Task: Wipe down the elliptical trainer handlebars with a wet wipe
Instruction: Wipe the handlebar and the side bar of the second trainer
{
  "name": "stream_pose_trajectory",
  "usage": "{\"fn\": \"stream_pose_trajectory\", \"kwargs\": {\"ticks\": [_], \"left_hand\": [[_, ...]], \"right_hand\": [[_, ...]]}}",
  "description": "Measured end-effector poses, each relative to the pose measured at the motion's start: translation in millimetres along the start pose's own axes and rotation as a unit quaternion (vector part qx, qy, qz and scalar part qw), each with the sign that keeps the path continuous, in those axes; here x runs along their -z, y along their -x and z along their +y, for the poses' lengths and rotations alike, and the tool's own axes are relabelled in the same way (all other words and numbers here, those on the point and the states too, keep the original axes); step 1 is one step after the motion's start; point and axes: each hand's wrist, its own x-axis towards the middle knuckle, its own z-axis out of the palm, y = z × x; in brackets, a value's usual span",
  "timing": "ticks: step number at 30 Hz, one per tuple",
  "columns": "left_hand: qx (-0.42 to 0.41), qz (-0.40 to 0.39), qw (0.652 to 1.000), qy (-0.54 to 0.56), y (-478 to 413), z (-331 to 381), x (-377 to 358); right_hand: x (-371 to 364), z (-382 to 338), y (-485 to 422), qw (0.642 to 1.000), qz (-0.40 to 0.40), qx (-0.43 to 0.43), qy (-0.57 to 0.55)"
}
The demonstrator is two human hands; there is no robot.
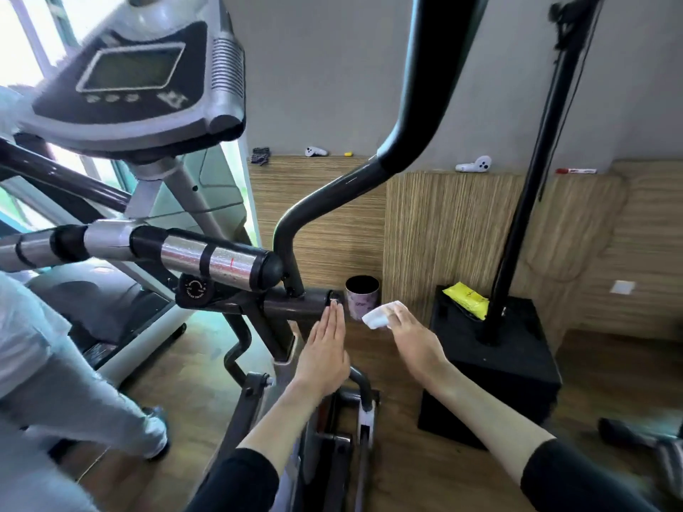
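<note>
The elliptical trainer fills the left and centre. Its fixed handlebar [207, 256] with chrome sensor plates and a black end cap runs across the middle. A long dark moving handlebar [332, 190] curves up to the top right. My left hand [325, 352] is flat with straight fingers, its fingertips touching the end of the dark cross tube [295, 303]. My right hand [414, 334] pinches a folded white wet wipe [377, 315], held in the air to the right of that tube and apart from the bars.
The grey console [133, 75] hangs at the upper left. A dark waste bin [362, 295] stands on the floor behind my hands. A yellow wipes pack [466, 299] lies on a black box [517, 356] holding a black pole. Another person's grey-trousered leg [74, 382] is at the left.
</note>
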Motion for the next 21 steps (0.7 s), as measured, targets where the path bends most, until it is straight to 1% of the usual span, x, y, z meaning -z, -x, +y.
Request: {"fn": "stream_pose_trajectory", "kwargs": {"ticks": [2,5,7,12,14,16,18,20,21], "left_hand": [[-0.019,0.007,1.000,0.008,1,16,7],[-0.053,0.020,0.998,0.017,1,41,24],[-0.069,0.021,0.997,0.036,1,59,38],[-0.111,0.018,0.991,0.073,-5,97,72],[-0.123,0.015,0.990,0.075,-8,110,83],[-0.135,0.013,0.988,0.077,-8,123,94],[-0.146,0.020,0.985,0.086,-7,135,106],[-0.150,0.025,0.984,0.095,-8,146,116],[-0.149,0.024,0.984,0.097,-9,151,121]], "right_hand": [[14,4,13,1.000,0.021,-0.005,-0.023],[42,12,34,0.999,0.039,-0.004,-0.004],[57,19,46,0.997,0.074,-0.008,0.008],[98,35,68,0.994,0.095,-0.052,0.011],[109,43,75,0.990,0.118,-0.080,0.009],[121,48,79,0.987,0.124,-0.104,-0.001],[132,52,82,0.985,0.133,-0.111,0.010],[137,59,87,0.985,0.125,-0.116,0.036],[143,60,89,0.983,0.136,-0.118,0.042]]}}
